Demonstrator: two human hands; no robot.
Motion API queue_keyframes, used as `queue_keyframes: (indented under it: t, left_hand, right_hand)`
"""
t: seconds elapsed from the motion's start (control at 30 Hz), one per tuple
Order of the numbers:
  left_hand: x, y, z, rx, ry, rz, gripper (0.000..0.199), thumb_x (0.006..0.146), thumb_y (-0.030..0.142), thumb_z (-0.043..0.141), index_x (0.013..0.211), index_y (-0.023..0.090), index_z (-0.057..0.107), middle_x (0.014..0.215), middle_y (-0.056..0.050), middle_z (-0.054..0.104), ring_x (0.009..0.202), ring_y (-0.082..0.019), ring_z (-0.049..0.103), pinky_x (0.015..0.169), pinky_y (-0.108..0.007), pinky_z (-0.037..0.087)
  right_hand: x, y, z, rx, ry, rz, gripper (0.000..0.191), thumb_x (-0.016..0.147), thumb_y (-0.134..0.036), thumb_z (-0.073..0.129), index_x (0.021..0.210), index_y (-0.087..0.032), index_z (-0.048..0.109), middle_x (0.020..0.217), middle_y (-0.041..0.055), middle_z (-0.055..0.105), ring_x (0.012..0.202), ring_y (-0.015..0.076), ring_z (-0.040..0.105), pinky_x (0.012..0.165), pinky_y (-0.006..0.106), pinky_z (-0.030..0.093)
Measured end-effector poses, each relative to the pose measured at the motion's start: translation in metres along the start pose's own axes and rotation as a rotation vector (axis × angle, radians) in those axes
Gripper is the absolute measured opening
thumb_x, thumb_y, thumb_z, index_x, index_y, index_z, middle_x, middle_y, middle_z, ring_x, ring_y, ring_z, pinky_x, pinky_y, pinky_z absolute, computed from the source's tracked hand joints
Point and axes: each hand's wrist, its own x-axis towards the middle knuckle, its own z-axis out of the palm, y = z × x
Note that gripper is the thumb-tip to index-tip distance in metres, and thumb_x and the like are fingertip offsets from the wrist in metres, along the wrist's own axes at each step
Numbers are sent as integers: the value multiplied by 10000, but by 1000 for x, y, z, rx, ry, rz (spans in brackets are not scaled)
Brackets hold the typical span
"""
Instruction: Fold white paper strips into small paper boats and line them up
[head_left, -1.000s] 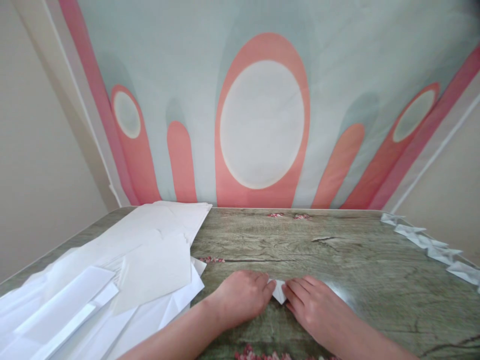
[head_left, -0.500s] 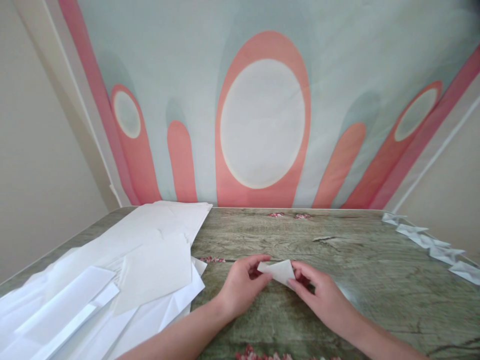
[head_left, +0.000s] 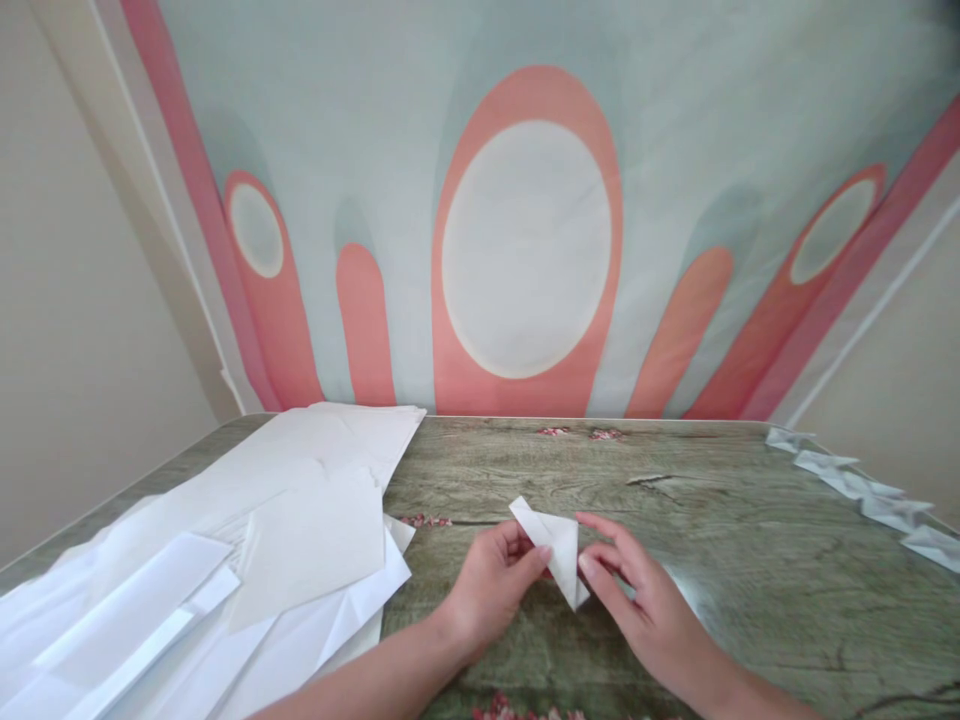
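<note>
A small folded white paper (head_left: pixel 556 548) with pointed corners is held above the table, near the middle. My left hand (head_left: pixel 491 580) pinches its left part, thumb on top and fingers behind. My right hand (head_left: pixel 634 590) is at the paper's right edge, its thumb and fingers apart, with the fingertips beside the edge; whether they touch it is hard to tell.
Loose white sheets (head_left: pixel 315 540) and folded strips (head_left: pixel 135 610) lie piled on the left of the wood-patterned table (head_left: pixel 465 460). A row of several folded white paper pieces (head_left: pixel 892 510) runs along the right edge. A patterned backdrop (head_left: pixel 405 200) stands behind.
The folded paper has turned, showing a larger face with a point toward me and another at the upper left. My right hand's fingers have spread and loosened from it.
</note>
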Motion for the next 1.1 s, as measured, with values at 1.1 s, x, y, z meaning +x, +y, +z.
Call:
queue_keyframes:
  t: [1.1]
  left_hand:
    - [-12,2,-3,1155,-41,437,91,778,153,584,860,194,588,857,-23,573,821,-169,536,736,-259,410]
  right_hand:
    - [6,12,0,-801,79,-637,206,901,-146,427,893,-177,630,811,38,609,845,172,515,850,379,351]
